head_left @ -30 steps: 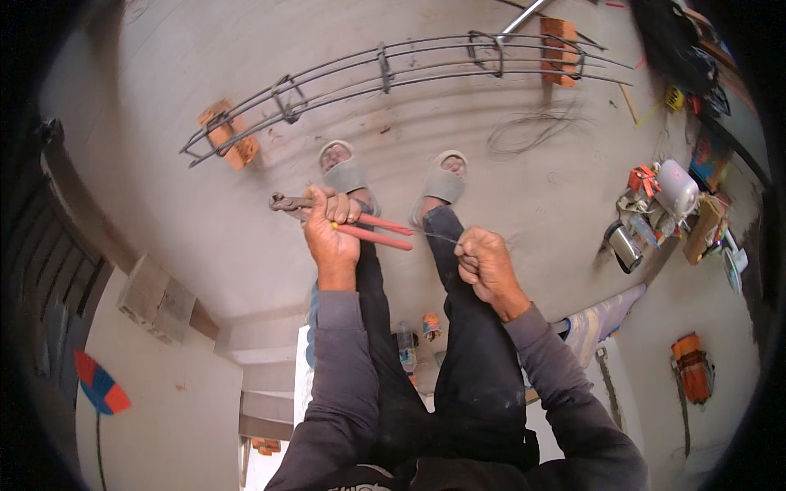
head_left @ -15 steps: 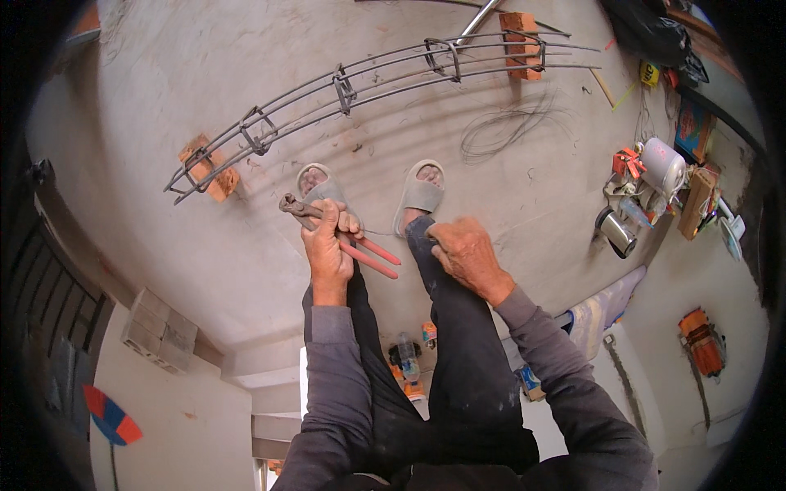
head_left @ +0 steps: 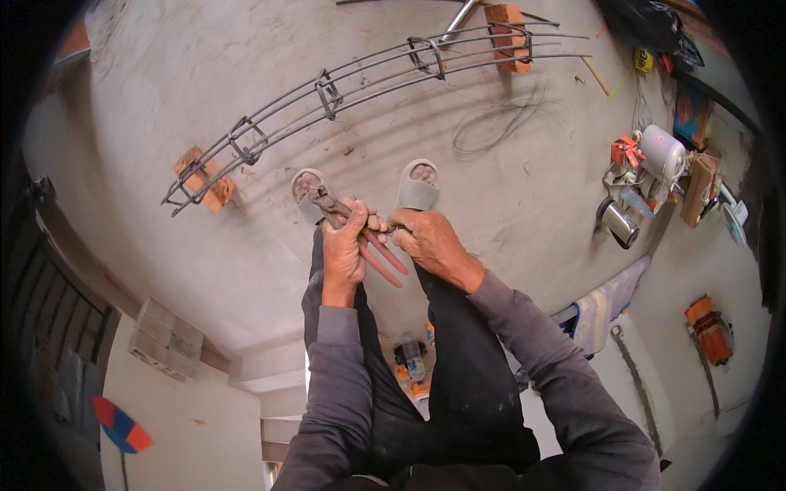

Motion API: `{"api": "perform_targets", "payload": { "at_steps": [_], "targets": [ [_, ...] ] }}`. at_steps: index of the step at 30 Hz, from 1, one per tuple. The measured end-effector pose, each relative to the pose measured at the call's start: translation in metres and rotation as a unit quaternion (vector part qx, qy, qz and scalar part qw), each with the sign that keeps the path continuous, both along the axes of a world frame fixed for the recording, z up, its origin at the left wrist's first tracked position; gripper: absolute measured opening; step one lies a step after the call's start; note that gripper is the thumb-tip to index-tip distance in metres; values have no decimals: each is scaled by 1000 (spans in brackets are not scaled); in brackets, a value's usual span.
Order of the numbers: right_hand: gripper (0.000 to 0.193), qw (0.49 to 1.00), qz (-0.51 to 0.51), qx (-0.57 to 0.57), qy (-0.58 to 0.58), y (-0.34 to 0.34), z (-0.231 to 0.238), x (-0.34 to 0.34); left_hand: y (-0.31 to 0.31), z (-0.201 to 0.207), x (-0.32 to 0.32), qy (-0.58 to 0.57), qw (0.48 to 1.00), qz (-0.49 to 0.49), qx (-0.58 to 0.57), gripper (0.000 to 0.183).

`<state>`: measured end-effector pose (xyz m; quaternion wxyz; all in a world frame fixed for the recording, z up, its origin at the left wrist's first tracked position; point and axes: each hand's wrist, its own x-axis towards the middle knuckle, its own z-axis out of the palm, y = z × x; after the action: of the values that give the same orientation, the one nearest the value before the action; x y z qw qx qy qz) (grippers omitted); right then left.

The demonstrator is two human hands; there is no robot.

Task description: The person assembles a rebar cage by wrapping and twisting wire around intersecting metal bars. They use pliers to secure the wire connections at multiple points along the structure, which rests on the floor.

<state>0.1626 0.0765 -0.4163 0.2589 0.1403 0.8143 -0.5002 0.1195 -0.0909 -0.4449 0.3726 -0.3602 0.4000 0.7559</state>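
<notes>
Here, the left hand (head_left: 344,252) was clamped around red-handled pincers (head_left: 380,266), held in front of the lower legs (head_left: 431,286); the right hand (head_left: 435,244) sat bunched just beside it, whether on anything I could not tell; beyond the feet (head_left: 424,174), a steel-bar cage (head_left: 334,109) lay across two orange bricks (head_left: 216,191).

I make out the rebar cage (head_left: 329,96) as dull, dark metal, with rough, matt bricks (head_left: 503,44) under it. Below the cage, the pincers (head_left: 381,268) show worn grey metal and smooth red plastic-looking grips. Right of the cage, I see a glossy black plastic bag (head_left: 655,29) and, lower, a shiny metal cylinder (head_left: 620,223).
</notes>
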Motion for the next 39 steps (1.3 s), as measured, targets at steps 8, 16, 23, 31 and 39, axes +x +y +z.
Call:
{"api": "perform_targets", "payload": {
  "at_steps": [8,16,23,31,39],
  "targets": [
    [22,991,-111,52,-50,41,0,31,4,6,-3,16,996,-17,-89,46],
    [16,992,-108,43,55,69,72,35,64,68,9,46,998,-22,-31,37],
    [19,991,-99,46,76,109,123,40,147,141,2,-10,999,2,35,32],
    [28,940,-260,-168,-141,159,124,63,219,153,-12,-27,989,-128,66,35],
    [28,907,-370,-61,-191,171,84,74,181,89,-19,21,890,-453,-41,54]
  ]
}}
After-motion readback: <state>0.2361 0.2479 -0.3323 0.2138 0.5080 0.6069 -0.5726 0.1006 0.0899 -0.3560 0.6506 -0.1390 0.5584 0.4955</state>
